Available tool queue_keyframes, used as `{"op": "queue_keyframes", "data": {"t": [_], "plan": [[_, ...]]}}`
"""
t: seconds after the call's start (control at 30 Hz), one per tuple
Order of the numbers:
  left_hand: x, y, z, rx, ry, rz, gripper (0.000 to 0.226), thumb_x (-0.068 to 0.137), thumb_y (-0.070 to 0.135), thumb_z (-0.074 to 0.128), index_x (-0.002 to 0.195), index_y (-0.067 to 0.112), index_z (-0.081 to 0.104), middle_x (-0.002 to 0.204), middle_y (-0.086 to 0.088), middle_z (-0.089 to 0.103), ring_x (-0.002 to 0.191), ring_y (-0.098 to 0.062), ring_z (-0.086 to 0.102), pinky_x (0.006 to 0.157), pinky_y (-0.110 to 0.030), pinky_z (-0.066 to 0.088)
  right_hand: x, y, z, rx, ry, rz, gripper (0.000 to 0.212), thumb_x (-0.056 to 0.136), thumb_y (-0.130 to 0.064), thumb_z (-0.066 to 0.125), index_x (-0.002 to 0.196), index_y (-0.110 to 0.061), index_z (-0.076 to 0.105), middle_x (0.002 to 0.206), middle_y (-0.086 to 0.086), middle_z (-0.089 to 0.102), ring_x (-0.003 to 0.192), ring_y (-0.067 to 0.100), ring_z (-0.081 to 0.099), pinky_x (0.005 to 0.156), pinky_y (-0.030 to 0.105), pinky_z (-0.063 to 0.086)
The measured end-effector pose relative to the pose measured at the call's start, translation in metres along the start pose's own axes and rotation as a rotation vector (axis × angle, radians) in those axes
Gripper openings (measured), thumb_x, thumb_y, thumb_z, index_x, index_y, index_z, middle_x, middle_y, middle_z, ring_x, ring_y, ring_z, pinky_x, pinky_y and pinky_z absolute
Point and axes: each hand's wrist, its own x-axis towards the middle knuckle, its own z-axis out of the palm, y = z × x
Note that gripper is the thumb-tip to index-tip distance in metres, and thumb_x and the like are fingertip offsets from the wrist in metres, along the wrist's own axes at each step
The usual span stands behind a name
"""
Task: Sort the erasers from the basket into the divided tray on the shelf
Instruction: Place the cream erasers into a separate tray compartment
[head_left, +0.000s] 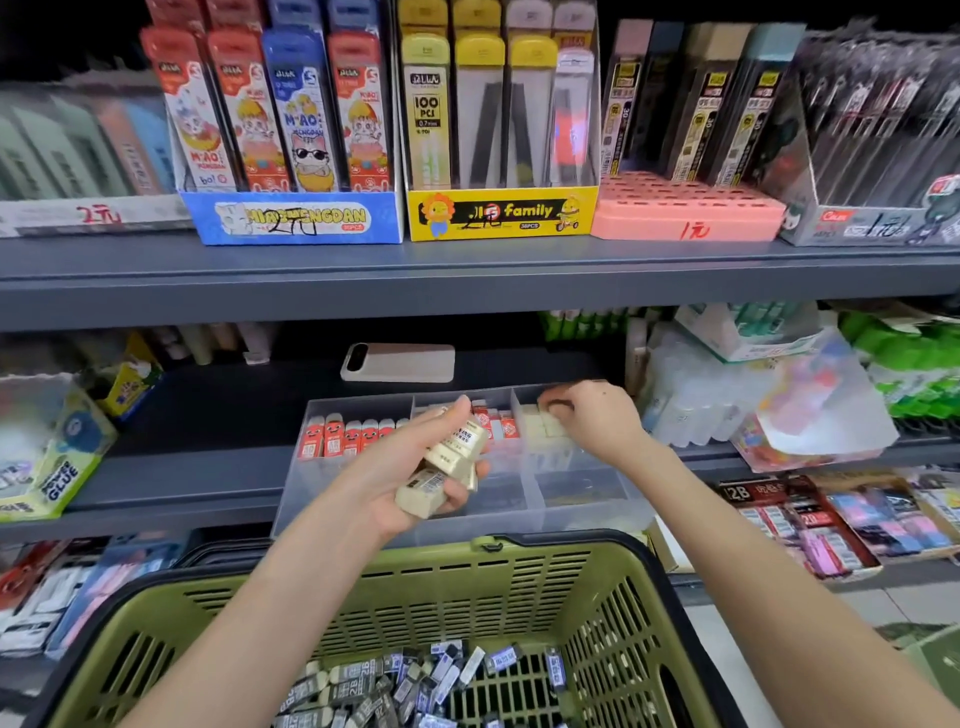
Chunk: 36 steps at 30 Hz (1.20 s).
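A clear divided tray (322, 488) stands on the middle shelf. Its left compartment holds a row of red erasers (345, 436), its middle one red-and-white erasers (498, 423), its right one cream erasers (535, 423). My left hand (415, 467) hovers over the tray and grips a stack of cream erasers (447, 467). My right hand (592, 415) reaches into the right compartment, fingers curled on a cream eraser (553, 426) at the back. The green basket (519, 577) below holds several grey-sleeved erasers (415, 686).
A white phone-like device (397, 362) lies behind the tray. Glue boxes (57, 452) stand to the left, plastic-bagged goods (753, 395) to the right. The upper shelf (467, 275) carries boxes of pencil leads. Lower shelves hold more packets.
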Motion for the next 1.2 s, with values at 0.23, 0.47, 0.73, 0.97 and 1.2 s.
{"op": "queue_keyframes", "data": {"t": [0.23, 0.47, 0.73, 0.97, 1.2], "plan": [[0.009, 0.0, 0.006, -0.037, 0.046, -0.01, 0.056, 0.063, 0.036, 0.073, 0.109, 0.01, 0.053, 0.085, -0.015, 0.066, 0.061, -0.024, 0.063, 0.033, -0.017, 0.038, -0.018, -0.01, -0.022, -0.105, 0.147, -0.038, 0.031, 0.096, -0.023, 0.042, 0.121, -0.028, 0.059, 0.105, 0.005, 0.07, 0.098, 0.028, 0.062, 0.078, 0.035, 0.047], [0.017, -0.012, 0.02, -0.011, 0.037, 0.141, 0.038, 0.064, 0.041, 0.069, 0.089, 0.013, 0.062, 0.068, -0.007, 0.065, 0.066, -0.02, 0.059, 0.032, -0.016, 0.036, -0.068, -0.067, -0.05, 0.617, -0.021, -0.028, 0.034, 0.085, -0.048, 0.058, 0.069, -0.02, 0.071, 0.059, -0.013, 0.065, 0.056, 0.001, 0.053, 0.059, 0.024, 0.043], [0.016, -0.012, 0.027, -0.039, 0.007, 0.102, 0.042, 0.065, 0.041, 0.069, 0.094, 0.01, 0.068, 0.072, -0.011, 0.062, 0.063, -0.018, 0.058, 0.034, -0.018, 0.039, -0.055, -0.025, -0.063, 0.974, 0.24, 0.094, 0.006, 0.084, -0.018, 0.067, 0.081, -0.023, 0.065, 0.08, -0.006, 0.067, 0.073, 0.007, 0.062, 0.065, 0.019, 0.049], [0.018, -0.013, 0.016, -0.111, 0.034, 0.068, 0.038, 0.069, 0.042, 0.067, 0.09, 0.01, 0.065, 0.082, -0.012, 0.059, 0.067, -0.019, 0.058, 0.033, -0.017, 0.038, -0.033, 0.029, -0.066, -0.242, 0.162, -0.099, 0.013, 0.081, -0.034, 0.067, 0.091, -0.028, 0.074, 0.086, -0.002, 0.073, 0.091, 0.027, 0.062, 0.08, 0.033, 0.035], [0.019, -0.017, 0.014, -0.113, 0.027, 0.036, 0.038, 0.069, 0.04, 0.068, 0.091, 0.01, 0.065, 0.076, -0.012, 0.061, 0.063, -0.018, 0.056, 0.033, -0.018, 0.039, -0.022, 0.023, -0.045, -0.091, -0.194, -0.16, 0.023, 0.094, -0.025, 0.049, 0.102, -0.025, 0.071, 0.11, -0.01, 0.069, 0.101, 0.013, 0.061, 0.093, 0.029, 0.04]]}}
